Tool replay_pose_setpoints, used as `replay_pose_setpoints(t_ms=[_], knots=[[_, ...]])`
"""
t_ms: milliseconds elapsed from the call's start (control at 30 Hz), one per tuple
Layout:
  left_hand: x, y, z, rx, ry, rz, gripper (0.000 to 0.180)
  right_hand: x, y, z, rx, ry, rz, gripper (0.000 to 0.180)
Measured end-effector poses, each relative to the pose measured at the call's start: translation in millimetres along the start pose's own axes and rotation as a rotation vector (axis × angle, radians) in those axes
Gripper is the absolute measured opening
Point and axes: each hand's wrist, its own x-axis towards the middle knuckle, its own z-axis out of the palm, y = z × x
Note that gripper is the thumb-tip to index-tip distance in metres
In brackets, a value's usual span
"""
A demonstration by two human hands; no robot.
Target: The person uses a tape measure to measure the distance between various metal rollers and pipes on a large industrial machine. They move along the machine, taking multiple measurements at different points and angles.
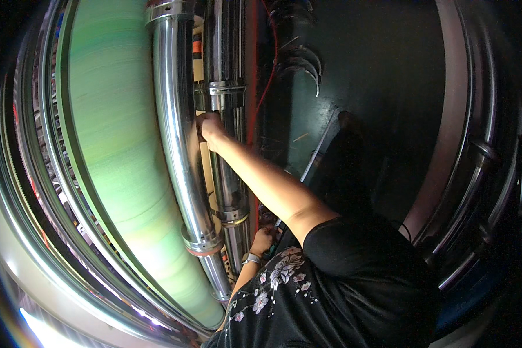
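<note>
My right arm stretches across the picture's middle. Its hand point(210, 129) is closed and reaches into the narrow gap between a thick shiny metal roller point(177, 110) and a darker roller point(231, 156); the fingertips are hidden, and what they hold cannot be made out. Lower down, close to my body, my left hand point(263, 241), with a wristband point(252, 258), is closed around a small dark case that is partly covered. A thin pale measuring blade point(318, 152) runs up and away from that hand, so it looks like a tape measure.
A broad green roller or sheet point(116, 139) curves along the left, with metal rails point(58, 133) beyond it. A red cable point(271, 75) hangs by the rollers. Dark flooring point(383, 81) and curved strips point(307, 61) lie right. More metal bars point(475, 168) stand at the far right.
</note>
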Motion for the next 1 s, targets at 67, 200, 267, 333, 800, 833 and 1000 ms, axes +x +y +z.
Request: replay_pose_setpoints(t_ms=[67,200,267,333,800,833,1000], knots=[[-1.0,-1.1,6.0,-0.022,-0.010,-0.036,0.018,-32.3,-9.4,-12.1,0.085,-0.148,0.009,0.016],[-1.9,55.8,-4.0,0.059,0.062,-0.103,0.022,-30.1,3.5,5.4,0.470,-0.231,-0.038,0.012],[-2.0,52.6,-5.6,-0.024,0.053,-0.034,0.023,-21.7,8.5,14.6,0.629,-0.285,0.064,0.021],[-2.3,51.1,-8.3,0.166,0.057,0.056,0.026,-16.9,10.9,15.7,0.457,-0.218,0.087,0.026],[-11.5,0.0,-1.5,-0.021,0.012,-0.235,0.039,-48.2,-14.3,29.8,0.741,-0.322,0.038,0.028],[-11.1,0.6,-1.9,-0.053,0.023,-0.271,0.039,-52.7,-24.4,30.0,0.718,-0.289,0.069,0.028],[-11.2,4.7,-2.6,-0.088,0.050,-0.255,0.035,-47.2,-30.1,28.1,0.727,-0.266,0.216,0.030]])
